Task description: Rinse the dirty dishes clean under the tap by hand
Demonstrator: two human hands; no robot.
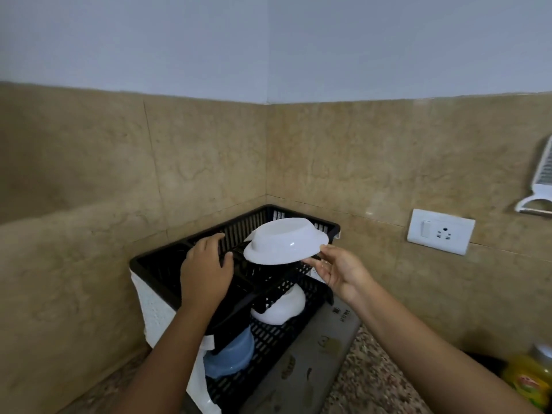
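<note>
— Bowl (285, 245) location?
— I see it upside down over the black rack's (301, 218) top tier, my right hand (334, 271) pinching its rim.
— Left hand (206, 271)?
— Spread flat on the rack, gripping nothing.

A yellow bottle (528, 380) at four o'clock is blurred and cut by the right edge — its label unreadable. The white hanging holder (537, 183) at three o'clock is likewise clipped. On the rack's lower tier (268, 348), a white bowl (283, 309) and a blue container (230, 357) sit partly hidden — the upper tier (268, 276) and left forearm cover them.
</note>
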